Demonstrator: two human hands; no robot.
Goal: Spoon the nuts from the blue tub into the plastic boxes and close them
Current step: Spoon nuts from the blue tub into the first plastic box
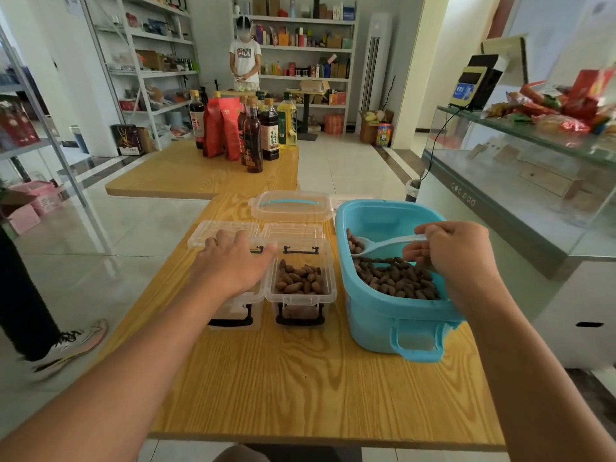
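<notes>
The right hand (446, 251) grips the spoon (383, 245) over the blue tub (383, 315); the left hand (233, 261) lies flat on the left box (233, 315). An overfull spoon could spill nuts (396, 281) onto the desk (300, 378).

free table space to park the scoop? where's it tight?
Bare wood runs across the near half of the table, in front of the two clear boxes and the blue tub. Crowded at the far end: boxes, loose lids, the tub's lid and tub sit side by side, with the left hand over the left box.
</notes>
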